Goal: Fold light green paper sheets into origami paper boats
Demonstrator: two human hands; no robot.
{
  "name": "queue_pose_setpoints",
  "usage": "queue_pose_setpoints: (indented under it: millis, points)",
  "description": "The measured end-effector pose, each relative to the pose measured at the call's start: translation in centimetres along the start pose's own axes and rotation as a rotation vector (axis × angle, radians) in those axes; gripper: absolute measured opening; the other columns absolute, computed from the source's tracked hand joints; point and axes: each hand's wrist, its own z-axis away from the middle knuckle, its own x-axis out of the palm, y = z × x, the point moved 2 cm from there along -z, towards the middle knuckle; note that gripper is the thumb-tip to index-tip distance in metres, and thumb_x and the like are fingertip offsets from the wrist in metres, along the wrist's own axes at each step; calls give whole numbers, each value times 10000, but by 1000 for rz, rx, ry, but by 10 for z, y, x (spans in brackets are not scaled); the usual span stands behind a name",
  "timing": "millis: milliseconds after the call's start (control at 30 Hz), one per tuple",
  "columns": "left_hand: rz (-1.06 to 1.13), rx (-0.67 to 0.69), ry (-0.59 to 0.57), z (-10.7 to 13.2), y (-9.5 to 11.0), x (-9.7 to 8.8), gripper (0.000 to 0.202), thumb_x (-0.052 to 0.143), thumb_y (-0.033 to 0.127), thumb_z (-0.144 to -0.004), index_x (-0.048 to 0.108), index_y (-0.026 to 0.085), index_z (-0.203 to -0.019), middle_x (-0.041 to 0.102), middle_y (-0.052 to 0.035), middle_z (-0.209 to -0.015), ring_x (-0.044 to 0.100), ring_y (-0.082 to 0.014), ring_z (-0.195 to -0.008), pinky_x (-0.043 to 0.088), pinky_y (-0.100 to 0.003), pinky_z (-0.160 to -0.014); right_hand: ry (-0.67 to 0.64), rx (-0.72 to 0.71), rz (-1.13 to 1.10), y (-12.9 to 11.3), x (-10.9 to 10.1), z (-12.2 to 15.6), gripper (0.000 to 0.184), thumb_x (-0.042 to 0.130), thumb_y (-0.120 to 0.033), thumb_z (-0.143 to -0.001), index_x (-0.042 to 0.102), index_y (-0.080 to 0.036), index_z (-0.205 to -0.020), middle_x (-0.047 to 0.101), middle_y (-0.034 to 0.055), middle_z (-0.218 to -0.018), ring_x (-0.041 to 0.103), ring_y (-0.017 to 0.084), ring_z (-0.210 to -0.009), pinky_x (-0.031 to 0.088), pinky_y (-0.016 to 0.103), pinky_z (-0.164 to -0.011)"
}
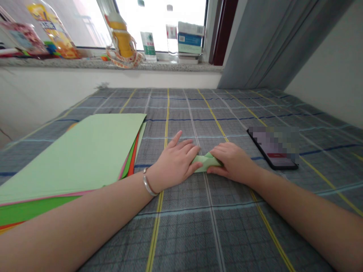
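I've got plaid cloth (184, 238) filling my view, and if it gives under pressure, folds could skew; along its left edge the paper stack (93, 151) could slide should that forearm drag. Left hand (176, 164) touches, right hand (234, 160) pinches (left's grip, I can't tell), so uneven pull could twist the folded green paper (208, 164), well in from the cloth's far edge.
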Motion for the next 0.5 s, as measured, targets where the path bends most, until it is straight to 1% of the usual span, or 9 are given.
queue_pose_setpoints:
  millis: [33, 67, 133, 200, 233, 333, 400, 500]
  points:
    - [-1, 9, -15, 0, 1, 1, 464, 370, 471, -949, 509, 126, -1227, 614, -124, -1158, 537, -266, -1159, 169, -503, -1150, -7, 25, -2, -1, 1, -1, 481, 449, -620, -860, 602, -164, -883, 649, 74, -829, 552, 222, -784, 347, 334, -695]
    - [4, 9, -36, -1, 2, 1, 501, 384, 491, -940, 484, 120, -1262, 611, -131, -1166, 551, -273, -1137, 233, -501, -1125, -13, 53, -13, -1, 3, -2, 481, 457, -623, -855, 598, -165, -896, 651, 76, -842, 559, 222, -784, 351, 332, -689]
    - [29, -15, -74, -2, 3, 4, 552, 395, 514, -931, 441, 116, -1312, 602, -139, -1180, 577, -276, -1087, 366, -475, -1040, -29, 117, -50, 0, 6, -4, 454, 479, -607, -851, 590, -173, -924, 658, 69, -867, 572, 220, -790, 360, 325, -685]
    - [71, -48, -85, -3, 3, 8, 540, 368, 496, -948, 418, 121, -1333, 575, -138, -1234, 559, -269, -1118, 406, -442, -1003, -55, 168, -88, 2, 8, -6, 412, 499, -581, -851, 584, -185, -931, 663, 55, -874, 580, 215, -792, 365, 317, -681]
    - [91, -62, -87, -3, 3, 10, 527, 348, 480, -959, 408, 123, -1343, 550, -135, -1279, 529, -265, -1167, 390, -436, -1024, -66, 191, -104, 4, 9, -6, 395, 503, -570, -853, 582, -191, -928, 664, 48, -868, 582, 210, -788, 366, 312, -675]
    - [114, -88, -113, -2, 0, 17, 537, 305, 472, -974, 366, 132, -1385, 440, -122, -1416, 396, -265, -1312, 285, -452, -1108, -84, 244, -154, 7, 11, -8, 365, 509, -556, -849, 583, -207, -924, 665, 35, -848, 584, 197, -769, 365, 295, -645]
    - [112, -96, -146, -2, -2, 21, 559, 285, 486, -974, 339, 140, -1409, 389, -116, -1461, 339, -270, -1353, 244, -466, -1126, -89, 265, -181, 8, 12, -8, 346, 529, -545, -836, 586, -217, -927, 669, 29, -842, 585, 191, -759, 362, 286, -628]
    - [115, -99, -181, -1, -4, 22, 576, 276, 498, -971, 314, 151, -1429, 357, -114, -1483, 303, -267, -1375, 216, -472, -1133, -101, 289, -188, 8, 12, -7, 329, 560, -532, -813, 587, -230, -938, 670, 20, -836, 587, 190, -744, 358, 281, -609]
